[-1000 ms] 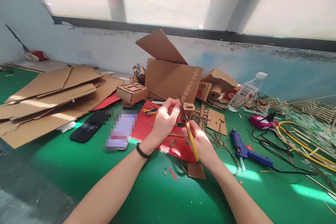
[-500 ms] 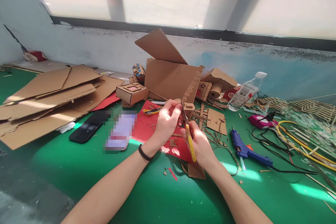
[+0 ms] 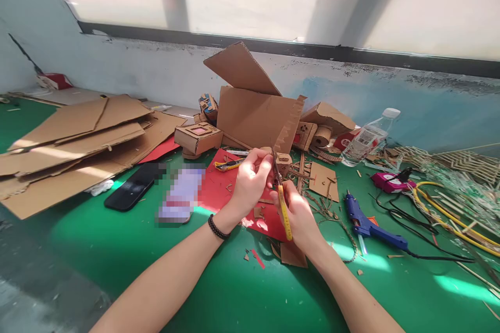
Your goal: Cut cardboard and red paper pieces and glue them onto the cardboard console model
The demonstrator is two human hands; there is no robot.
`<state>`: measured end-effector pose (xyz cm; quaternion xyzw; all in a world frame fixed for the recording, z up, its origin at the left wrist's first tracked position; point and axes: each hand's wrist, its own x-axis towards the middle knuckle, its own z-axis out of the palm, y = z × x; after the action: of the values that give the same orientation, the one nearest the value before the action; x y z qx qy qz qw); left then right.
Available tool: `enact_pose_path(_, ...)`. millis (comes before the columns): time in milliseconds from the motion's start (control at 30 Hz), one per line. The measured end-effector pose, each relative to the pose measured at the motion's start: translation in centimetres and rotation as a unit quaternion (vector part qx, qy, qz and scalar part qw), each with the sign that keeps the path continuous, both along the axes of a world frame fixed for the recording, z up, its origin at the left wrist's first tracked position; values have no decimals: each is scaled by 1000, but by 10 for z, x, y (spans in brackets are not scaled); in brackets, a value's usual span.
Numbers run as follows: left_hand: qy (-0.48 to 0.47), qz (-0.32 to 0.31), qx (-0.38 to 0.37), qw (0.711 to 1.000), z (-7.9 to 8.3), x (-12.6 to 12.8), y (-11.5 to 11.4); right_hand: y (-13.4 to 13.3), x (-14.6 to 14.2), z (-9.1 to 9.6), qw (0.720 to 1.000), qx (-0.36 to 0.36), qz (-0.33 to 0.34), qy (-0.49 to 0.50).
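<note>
Yellow-handled scissors point(image 3: 285, 212) are gripped in my right hand point(image 3: 300, 213), their dark blades pointing up and away from me. My left hand point(image 3: 250, 179) is closed in a pinch beside the blades. Whatever its fingers hold is too small and hidden to make out. Both hands are above a red sheet point(image 3: 214, 192) strewn with cardboard scraps. Just behind the blades is a small cardboard piece with rounded parts point(image 3: 284, 161). A yellow utility knife point(image 3: 229, 165) lies on the sheet, left of my left hand's fingers.
Two phones, a black one point(image 3: 133, 190) and a blurred lit one point(image 3: 180, 195), lie left. Stacked cardboard point(image 3: 78, 140) is beyond them; a cardboard box point(image 3: 199, 139) stands behind. To the right are a blue glue gun point(image 3: 371, 229), a water bottle point(image 3: 367, 138) and coiled yellow cable point(image 3: 425, 203).
The whole view has shifted very slightly. My hands and the scissors keep nearly the same pose, with the left fingers still pinched beside the blades.
</note>
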<state>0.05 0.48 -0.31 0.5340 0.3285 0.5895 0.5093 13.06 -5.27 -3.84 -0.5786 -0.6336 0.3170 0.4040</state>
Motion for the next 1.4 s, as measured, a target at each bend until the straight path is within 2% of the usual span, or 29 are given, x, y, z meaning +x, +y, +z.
enact_pose_path(333, -9, 5, 3, 1000, 1, 0, -2, 0, 0, 2, 1000, -8, -2, 4)
enact_pose_path(567, -35, 42, -8, 998, 10, -6, 0, 1, 4, 10, 1000, -9, 6, 18)
enact_pose_path(700, -67, 47, -30, 996, 12, -5, -1, 6, 6, 12, 991, -18, -25, 128)
enact_pose_path(833, -25, -24, -49, 998, 6, 6, -10, 10, 11, 19, 960, 63, -83, 260)
enact_pose_path(933, 16, -74, -68, 995, 1, 13, -18, 11, 15, 23, 938, 110, -101, 312)
enact_pose_path(1033, 40, -96, -83, 991, -3, 16, -22, 11, 19, 23, 940, 113, -110, 304)
enact_pose_path(1233, 79, -100, -78, 989, -8, 17, -22, 9, 20, 23, 961, 128, -141, 203)
enact_pose_path(1400, 124, -78, -56, 988, -10, 14, -19, 8, 20, 22, 970, 123, -102, 183)
